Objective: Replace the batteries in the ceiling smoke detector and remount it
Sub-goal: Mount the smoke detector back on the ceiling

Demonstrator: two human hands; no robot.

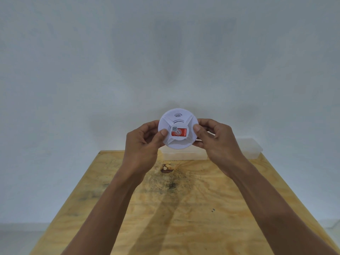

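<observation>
Holding a round white smoke detector (pixel 178 129) up in front of the pale wall (pixel 165 52), both hands are working at chest height above the far end of a plywood table (pixel 184 208). The detector is facing the person — its front showing curved vent slots, four raised ribs and a red sticker (pixel 179 132) with a small code patch at the centre.

Left hand (pixel 142 144) is gripping the detector's left rim: thumb lying across the face beside the sticker, the other fingers curling behind the disc. Right hand (pixel 215 139) is gripping the right rim the same way, thumb pressing on the face at the sticker's right, fingers wrapping round the edge and back. Detector is sitting level between the two hands, clear of the table, touching nothing else.

Just below and behind the detector, a clear plastic container (pixel 184 154) is resting on the table's far edge against the wall; a second clear piece (pixel 252 147) is lying to the detector's lower right — whether lid or another box, cannot tell. Below the detector, a dark knot (pixel 166 168) is marking the tabletop, with grey staining spreading beneath it. Both forearms are reaching up from the near side.
</observation>
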